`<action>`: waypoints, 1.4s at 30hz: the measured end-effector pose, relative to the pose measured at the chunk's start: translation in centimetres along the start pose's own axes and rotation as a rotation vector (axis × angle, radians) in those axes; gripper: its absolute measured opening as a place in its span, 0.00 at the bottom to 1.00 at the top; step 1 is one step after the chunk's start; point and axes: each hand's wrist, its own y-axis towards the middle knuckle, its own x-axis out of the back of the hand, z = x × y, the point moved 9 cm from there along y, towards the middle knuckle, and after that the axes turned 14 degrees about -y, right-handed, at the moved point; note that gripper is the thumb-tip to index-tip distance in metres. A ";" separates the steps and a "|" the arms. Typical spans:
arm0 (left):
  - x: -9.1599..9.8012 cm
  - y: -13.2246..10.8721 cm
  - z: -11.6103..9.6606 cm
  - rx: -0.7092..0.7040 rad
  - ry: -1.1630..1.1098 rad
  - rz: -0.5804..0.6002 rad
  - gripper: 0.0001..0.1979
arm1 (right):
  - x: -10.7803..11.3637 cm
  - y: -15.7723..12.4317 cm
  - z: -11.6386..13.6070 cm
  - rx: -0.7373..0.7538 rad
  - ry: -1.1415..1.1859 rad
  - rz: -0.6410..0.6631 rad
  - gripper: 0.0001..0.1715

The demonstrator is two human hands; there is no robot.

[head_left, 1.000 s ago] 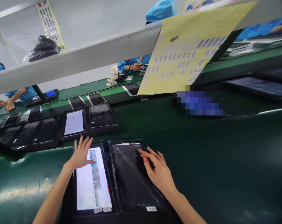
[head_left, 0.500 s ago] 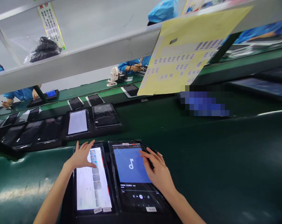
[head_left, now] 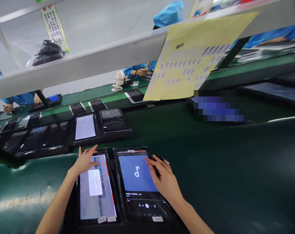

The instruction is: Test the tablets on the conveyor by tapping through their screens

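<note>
Two tablets lie side by side before me, screens lit. On the left tablet (head_left: 89, 204), a white pop-up box covers part of a dimmed list. The right tablet (head_left: 135, 182) shows a white music note on blue with player controls below. My left hand (head_left: 85, 161) is spread over the left tablet's upper part, holding nothing. Over the right tablet's upper right edge rests my right hand (head_left: 164, 177), fingers stretched and apart. A dark, thin thing shows beneath its fingers; I cannot tell what it is. Small white labels (head_left: 158, 219) sit on the tablets' lower edges.
Behind them stands a row of tablets in black trays, one with a lit white screen (head_left: 85, 127). A yellow sheet (head_left: 186, 74) hangs from the metal beam (head_left: 101, 58). A blurred-out lit device (head_left: 218, 107) lies right. Co-workers in blue and a white fan (head_left: 118, 80) are across the bench.
A white pop-up has appeared on the left tablet and its screen has dimmed. The row of trayed tablets behind has shifted slightly right. Both hands stay nearly in place.
</note>
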 end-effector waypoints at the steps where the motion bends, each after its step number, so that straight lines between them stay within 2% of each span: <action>1: 0.0 0.0 0.1 0.006 0.005 0.002 0.36 | 0.0 0.0 0.0 0.000 -0.001 0.000 0.17; 4: -0.1 -0.2 0.2 0.022 0.028 0.034 0.31 | 0.0 0.0 0.0 -0.001 -0.004 -0.005 0.18; 6: -0.3 -0.6 0.1 0.025 0.047 0.101 0.34 | 0.0 0.0 -0.1 -0.003 -0.006 -0.013 0.18; 10: -1.0 -1.3 -0.3 0.024 0.094 0.294 0.60 | -0.1 0.0 -0.2 0.004 -0.007 -0.024 0.17; 12: -1.1 -1.3 -0.5 0.029 0.123 0.355 0.66 | -0.1 0.0 -0.2 0.008 -0.005 -0.027 0.17; 16: -1.3 -1.1 -0.5 0.047 0.166 0.391 0.67 | -0.1 0.0 -0.3 0.002 -0.006 -0.021 0.17; 23: -1.0 -1.3 -0.6 0.065 0.138 0.401 0.61 | 0.1 0.0 -0.2 -0.001 -0.007 -0.022 0.17; 28: -1.0 -1.3 -0.9 0.042 0.132 0.341 0.61 | 0.2 0.0 -0.3 -0.011 -0.005 -0.032 0.17; 32: -1.0 -1.1 -0.8 0.020 0.153 0.199 0.56 | 0.2 0.1 -0.3 -0.009 -0.004 -0.037 0.17; 34: -0.9 -0.9 -0.6 0.014 0.160 0.117 0.49 | 0.2 0.1 -0.3 -0.008 -0.003 -0.044 0.16; 38: -0.5 -0.2 -0.2 0.013 0.157 -0.033 0.28 | 0.2 0.0 -0.4 -0.005 -0.004 -0.053 0.16; 40: -0.3 -0.1 -0.1 0.016 0.152 -0.075 0.24 | 0.3 0.0 -0.4 -0.004 -0.007 -0.056 0.15; 42: -0.2 -0.2 -0.2 0.005 0.141 -0.070 0.24 | 0.3 0.1 -0.4 -0.004 -0.009 -0.062 0.15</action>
